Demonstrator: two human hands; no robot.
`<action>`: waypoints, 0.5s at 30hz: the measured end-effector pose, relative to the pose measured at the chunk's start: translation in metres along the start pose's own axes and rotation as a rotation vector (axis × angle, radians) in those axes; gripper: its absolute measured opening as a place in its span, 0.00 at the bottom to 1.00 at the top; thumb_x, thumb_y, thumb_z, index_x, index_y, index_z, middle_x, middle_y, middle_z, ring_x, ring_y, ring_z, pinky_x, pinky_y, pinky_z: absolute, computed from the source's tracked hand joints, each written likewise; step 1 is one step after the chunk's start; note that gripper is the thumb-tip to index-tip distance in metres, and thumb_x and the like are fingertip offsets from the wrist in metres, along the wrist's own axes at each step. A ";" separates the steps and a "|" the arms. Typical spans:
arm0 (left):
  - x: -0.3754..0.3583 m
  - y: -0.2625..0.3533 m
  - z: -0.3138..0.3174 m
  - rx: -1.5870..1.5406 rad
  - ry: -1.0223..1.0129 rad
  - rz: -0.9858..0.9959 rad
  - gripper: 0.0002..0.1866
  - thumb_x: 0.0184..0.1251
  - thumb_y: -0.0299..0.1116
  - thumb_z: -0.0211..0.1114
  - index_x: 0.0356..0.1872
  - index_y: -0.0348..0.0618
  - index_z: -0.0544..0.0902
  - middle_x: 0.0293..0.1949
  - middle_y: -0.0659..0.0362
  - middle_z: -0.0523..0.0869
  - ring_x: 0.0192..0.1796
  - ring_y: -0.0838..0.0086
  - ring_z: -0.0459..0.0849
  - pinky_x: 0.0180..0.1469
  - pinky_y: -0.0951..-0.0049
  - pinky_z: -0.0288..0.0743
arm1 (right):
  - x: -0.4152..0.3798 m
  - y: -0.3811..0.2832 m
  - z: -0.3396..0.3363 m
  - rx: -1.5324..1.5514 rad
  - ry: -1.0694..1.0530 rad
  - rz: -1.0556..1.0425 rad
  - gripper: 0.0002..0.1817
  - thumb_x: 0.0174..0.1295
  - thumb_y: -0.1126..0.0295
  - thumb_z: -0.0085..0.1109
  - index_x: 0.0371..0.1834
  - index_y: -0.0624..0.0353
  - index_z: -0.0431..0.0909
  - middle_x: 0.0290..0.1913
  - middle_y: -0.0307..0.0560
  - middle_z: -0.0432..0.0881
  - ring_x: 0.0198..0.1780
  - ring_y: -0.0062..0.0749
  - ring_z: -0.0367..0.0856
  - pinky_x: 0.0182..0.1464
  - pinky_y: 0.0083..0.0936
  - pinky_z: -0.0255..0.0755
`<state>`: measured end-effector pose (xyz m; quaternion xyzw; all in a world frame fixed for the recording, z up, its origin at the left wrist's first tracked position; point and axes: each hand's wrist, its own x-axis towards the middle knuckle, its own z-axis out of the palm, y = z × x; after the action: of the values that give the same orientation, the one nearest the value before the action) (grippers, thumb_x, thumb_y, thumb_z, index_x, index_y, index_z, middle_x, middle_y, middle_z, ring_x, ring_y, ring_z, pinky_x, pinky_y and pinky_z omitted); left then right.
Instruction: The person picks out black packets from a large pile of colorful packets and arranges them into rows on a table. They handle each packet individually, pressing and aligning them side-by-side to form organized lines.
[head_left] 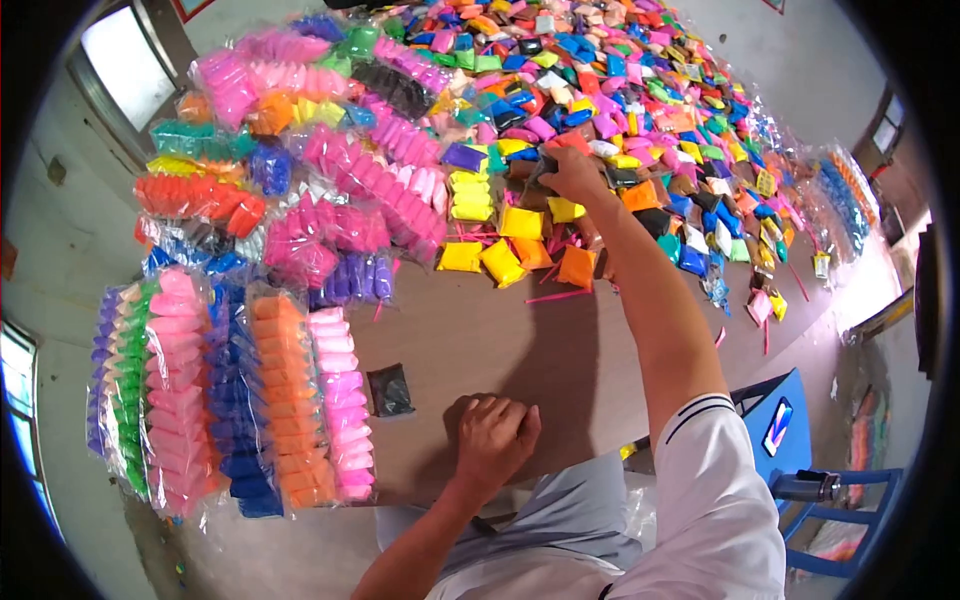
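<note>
My right hand [573, 178] reaches far into a heap of small coloured packets [600, 90], its fingers pinched on a dark packet [545, 168] at the near side. Around it lie yellow packets [521, 222] and an orange packet [576, 267]. At the table's front edge my left hand [495, 440] rests with curled fingers, seemingly holding nothing. A single black packet [390, 390] lies flat on the table to its left.
Clear bags of packets in rows, such as an orange bag [290, 400] and a pink bag [180, 390], line the left side of the brown table [450, 340]. A phone [777, 428] sits on a blue chair [790, 440] at right.
</note>
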<state>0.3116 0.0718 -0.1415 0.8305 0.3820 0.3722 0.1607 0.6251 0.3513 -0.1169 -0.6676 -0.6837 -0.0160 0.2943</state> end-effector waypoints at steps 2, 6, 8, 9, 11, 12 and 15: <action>0.000 -0.005 0.001 -0.082 0.019 -0.047 0.14 0.62 0.32 0.68 0.19 0.41 0.74 0.20 0.55 0.76 0.27 0.57 0.78 0.35 0.58 0.71 | -0.028 -0.036 -0.037 -0.015 -0.072 0.189 0.19 0.56 0.61 0.71 0.48 0.58 0.83 0.39 0.53 0.87 0.45 0.48 0.86 0.50 0.40 0.78; -0.006 -0.011 -0.004 -0.249 0.058 -0.253 0.17 0.68 0.35 0.65 0.20 0.37 0.74 0.19 0.49 0.74 0.24 0.54 0.75 0.30 0.57 0.68 | -0.150 -0.075 -0.049 0.857 -0.228 0.373 0.09 0.70 0.64 0.62 0.44 0.57 0.84 0.37 0.33 0.83 0.36 0.15 0.77 0.38 0.16 0.73; -0.009 -0.017 -0.002 -0.346 0.053 -0.331 0.18 0.72 0.37 0.63 0.22 0.37 0.74 0.20 0.46 0.73 0.24 0.54 0.74 0.29 0.59 0.67 | -0.213 -0.114 -0.056 1.242 -0.336 0.438 0.12 0.70 0.61 0.63 0.45 0.59 0.84 0.38 0.34 0.84 0.37 0.17 0.78 0.41 0.17 0.74; -0.008 -0.017 -0.003 -0.366 0.058 -0.343 0.19 0.73 0.39 0.62 0.23 0.37 0.74 0.20 0.47 0.74 0.24 0.55 0.74 0.29 0.59 0.67 | -0.237 -0.124 -0.055 1.241 -0.350 0.465 0.12 0.70 0.61 0.63 0.45 0.59 0.84 0.38 0.34 0.84 0.37 0.17 0.78 0.41 0.17 0.74; -0.005 -0.013 -0.005 -0.386 0.056 -0.359 0.20 0.74 0.41 0.60 0.24 0.37 0.74 0.21 0.48 0.74 0.24 0.56 0.75 0.30 0.60 0.68 | -0.271 -0.139 -0.055 1.333 -0.369 0.461 0.12 0.72 0.65 0.61 0.50 0.62 0.83 0.42 0.34 0.85 0.39 0.16 0.77 0.46 0.18 0.73; -0.004 -0.011 -0.006 -0.377 0.062 -0.336 0.21 0.74 0.43 0.60 0.25 0.37 0.74 0.21 0.49 0.74 0.25 0.57 0.75 0.30 0.60 0.68 | -0.282 -0.147 -0.056 1.335 -0.369 0.473 0.12 0.72 0.65 0.61 0.50 0.62 0.83 0.42 0.34 0.85 0.39 0.16 0.77 0.46 0.18 0.73; -0.003 -0.010 -0.009 -0.354 0.012 -0.296 0.22 0.74 0.46 0.60 0.27 0.37 0.74 0.22 0.51 0.74 0.25 0.59 0.75 0.30 0.60 0.68 | -0.299 -0.164 -0.060 1.338 -0.306 0.411 0.12 0.72 0.66 0.61 0.51 0.63 0.83 0.41 0.31 0.83 0.40 0.12 0.73 0.44 0.17 0.71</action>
<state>0.2981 0.0755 -0.1425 0.7220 0.4295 0.4106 0.3544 0.4771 0.0384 -0.1333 -0.4539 -0.4411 0.5561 0.5386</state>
